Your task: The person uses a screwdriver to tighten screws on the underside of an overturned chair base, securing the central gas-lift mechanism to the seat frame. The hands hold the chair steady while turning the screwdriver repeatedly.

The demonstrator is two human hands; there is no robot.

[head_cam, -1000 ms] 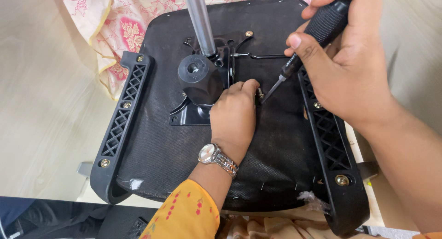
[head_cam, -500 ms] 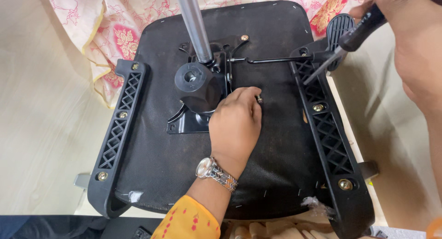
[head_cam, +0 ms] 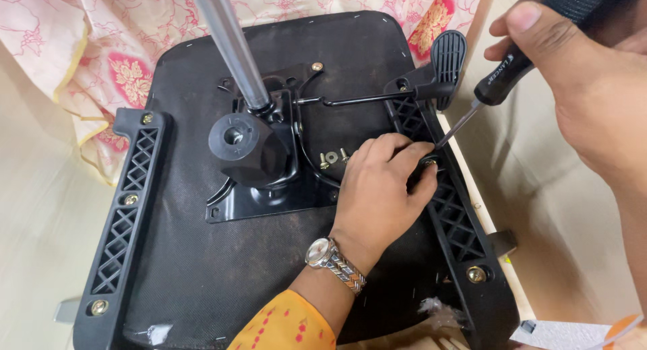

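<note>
— Black plastic and steel, item by item. Seat [head_cam: 202,256]: upside down on a wood table [head_cam: 512,269], pink flowered cloth [head_cam: 81,60] under its far edge. Plate [head_cam: 269,195] with knob [head_cam: 236,144] and steel column [head_cam: 229,47] bolted at its middle.

— And your hands?

— Left hand [head_cam: 377,188]: palm down on the seat, fingers curled, their tips pinching a screw [head_cam: 429,163] in the right bracket [head_cam: 458,215]; a watch [head_cam: 333,261] on that wrist. Right hand [head_cam: 586,87]: closed round the black handle of the screwdriver [head_cam: 502,80], thumb along it, tip lowered at a slant to that same screw.

— Listed risks?

— One: the blade comes in slanted and my fingertips sit beside its tip. If it jumps the screw head, I judge it stabs a finger or scores the bracket. Two: the screw looks barely started. Should I let go early, it may tip and cross-thread, or roll away. Three: loose bolts [head_cam: 331,158] lie beside the plate, just by my knuckles. A nudge of the left hand could send them under the lever [head_cam: 377,97] or off the seat.

— The other bracket?

— Left bracket [head_cam: 125,215]: three brass-coloured screws in view, well apart from both hands. No hazard noted.
</note>
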